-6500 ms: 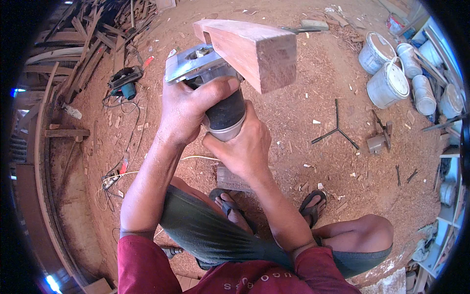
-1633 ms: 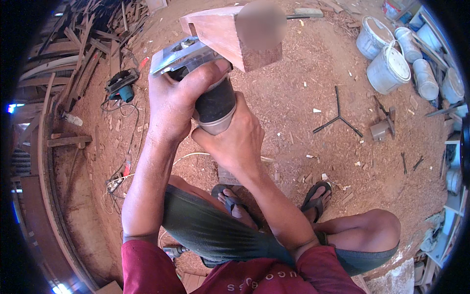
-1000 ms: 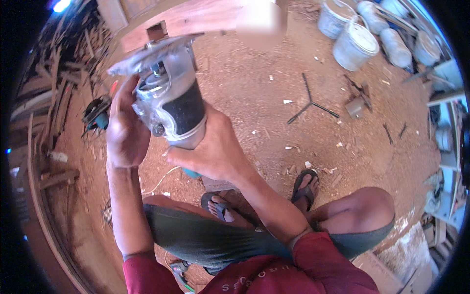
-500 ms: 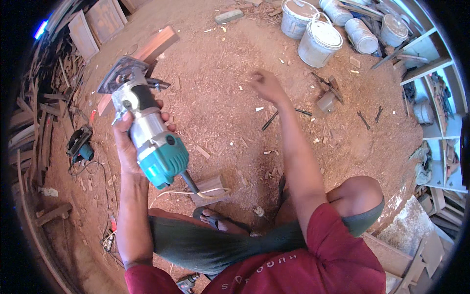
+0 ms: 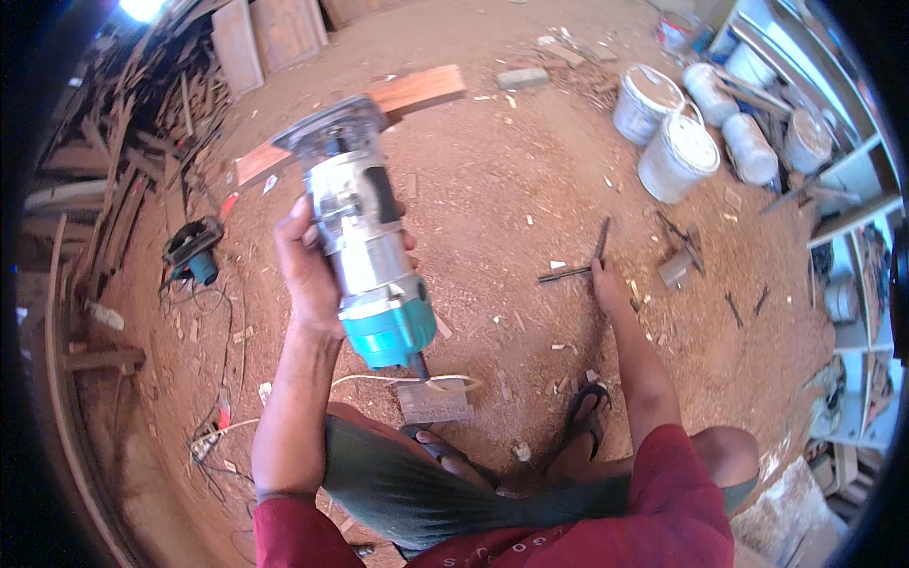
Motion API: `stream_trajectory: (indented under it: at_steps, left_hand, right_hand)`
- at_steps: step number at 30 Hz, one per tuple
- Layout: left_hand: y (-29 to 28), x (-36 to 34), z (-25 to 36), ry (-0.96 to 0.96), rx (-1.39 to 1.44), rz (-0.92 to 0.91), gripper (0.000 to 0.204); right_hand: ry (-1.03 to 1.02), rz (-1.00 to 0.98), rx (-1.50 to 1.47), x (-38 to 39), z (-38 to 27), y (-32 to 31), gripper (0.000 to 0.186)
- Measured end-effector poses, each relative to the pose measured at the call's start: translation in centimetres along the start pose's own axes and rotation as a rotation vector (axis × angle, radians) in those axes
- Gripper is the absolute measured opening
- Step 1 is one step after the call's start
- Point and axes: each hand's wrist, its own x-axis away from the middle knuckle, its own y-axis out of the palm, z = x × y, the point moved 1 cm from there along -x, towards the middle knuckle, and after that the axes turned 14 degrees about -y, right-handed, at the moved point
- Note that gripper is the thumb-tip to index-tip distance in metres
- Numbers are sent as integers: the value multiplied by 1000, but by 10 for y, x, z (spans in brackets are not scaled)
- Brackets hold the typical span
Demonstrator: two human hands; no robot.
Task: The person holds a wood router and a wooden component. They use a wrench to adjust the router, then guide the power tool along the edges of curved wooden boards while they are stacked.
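My left hand (image 5: 317, 270) is wrapped round the silver body of a trim router (image 5: 365, 246) with a teal motor cap, holding it up off the floor. Its clear base plate points away from me, and its cord end faces me. Down at the floor on the right, the fingers of my right hand (image 5: 611, 289) close at the junction of a dark tool (image 5: 565, 275) with two slim arms spread in a V. Its exact kind is too small to make out. Past the router, a reddish wood plank (image 5: 417, 90) lies partly hidden behind it.
Beyond my right hand lies a hand plane-like tool (image 5: 677, 270), with wrenches (image 5: 735, 310) nearby. White buckets (image 5: 680, 156) stand at the far right. A teal circular saw (image 5: 194, 251) sits at left, before piled scrap wood. Near my feet is a wood block (image 5: 436, 399); shavings litter the floor.
My right hand has come down toward the floor and closed on the dark two-armed tool, whose arms now lie at different angles. The view has shifted; my left hand still holds the router, more upright.
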Motion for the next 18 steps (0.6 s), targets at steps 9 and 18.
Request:
stream_trajectory:
  at_steps: [9, 18]
  left_hand:
    - [-2, 17, 11, -9, -93, 11, 69]
    - [-25, 49, 22, 17, -141, 131, 54]
  right_hand:
    - [-27, 693, -334, -39, -48, -82, 23]
    - [-681, 461, -1157, 15, -183, -261, 21]
